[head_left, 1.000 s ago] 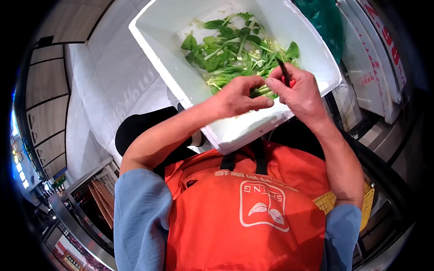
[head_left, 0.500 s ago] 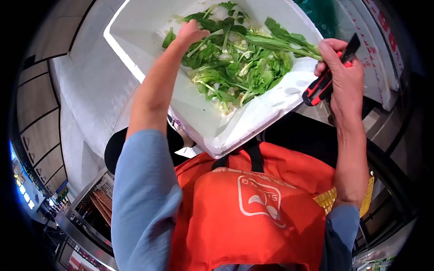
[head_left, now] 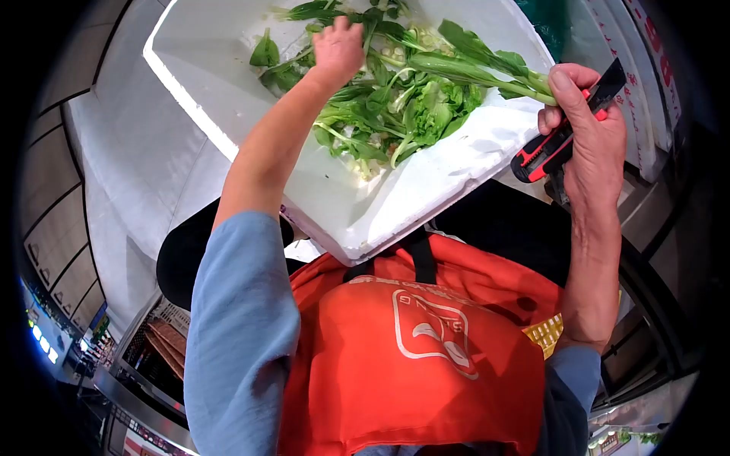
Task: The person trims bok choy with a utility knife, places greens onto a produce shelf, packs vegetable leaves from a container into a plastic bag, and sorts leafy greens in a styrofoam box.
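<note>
My right hand [head_left: 589,129] is closed around a black and red utility knife [head_left: 544,156], its dark blade pointing up and away. Between the same hand's thumb and fingers are the stem ends of a bunch of leafy greens [head_left: 471,70], whose leaves extend left over the white foam box [head_left: 186,99]. Inside the box, my left hand [head_left: 338,52] hovers over or touches loose greens [head_left: 437,106], fingers bent and slightly apart. I see nothing held in it, though the undersides of its fingers are hidden. Pale stem scraps lie among the leaves.
The box sits close in front of my red apron [head_left: 418,349], over my knees. Further white boxes with red print [head_left: 627,91] stand at the right, beside a green plastic bag [head_left: 544,23]. A dark crate [head_left: 163,338] is at the lower left.
My left hand has moved right across the greens within the box. The box has shifted left and slightly up in view. My right hand still holds the knife and the bunch.
</note>
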